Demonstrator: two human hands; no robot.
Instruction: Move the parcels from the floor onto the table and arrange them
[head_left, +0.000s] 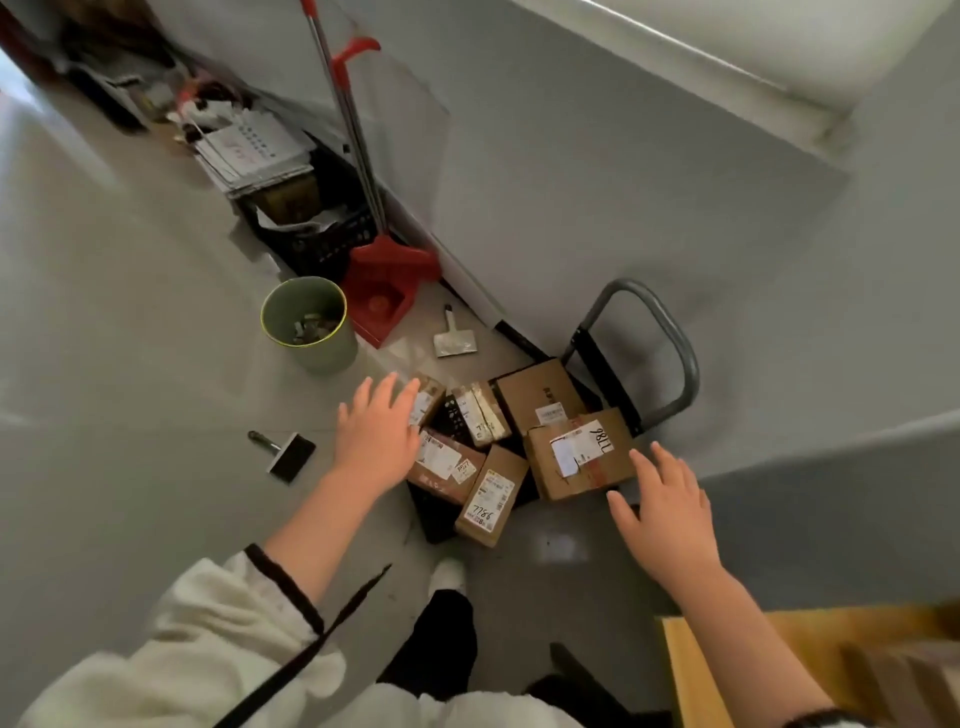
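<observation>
Six cardboard parcels (563, 478) are seen packed together on the black deck (434, 519) of a low trolley on the floor, w/ its grey handle (644, 353) rising at the deck's far-right end. A large carton (582, 454) w/ a white label and handwritten digits is set at the deck's right edge. A plain carton (540, 397) is placed just behind it, touching. A small taped parcel (480, 413) lies approx. mid-deck, and a smaller one (428, 402) at the far-left corner. At the left edge a red-taped parcel (447, 465) is laid flat, and just beside it a narrow box (491, 496) is set at the near edge, label up.

The left hand (376, 431) is held wide, fingers straight and spread, nothing gripped. It is seen over the left edge of the group, fingertips by the smallest parcel; contact can't be told. The right hand (662, 512) is likewise spread wide and empty, just beside the large carton's near-right corner; touch can't be told. The left forearm is bare below a white fleece sleeve (208, 639).

Elsewhere on the floor: a green bin (311, 332) w/ scraps inside, a red dustpan (384, 291) beside it, a scraper (454, 340) and a brush (288, 454). A black crate (322, 239) and stacked papers (254, 150) are ranged along the wall. A corner of the wooden surface (727, 670) is seen bottom right, well apart from the parcels.
</observation>
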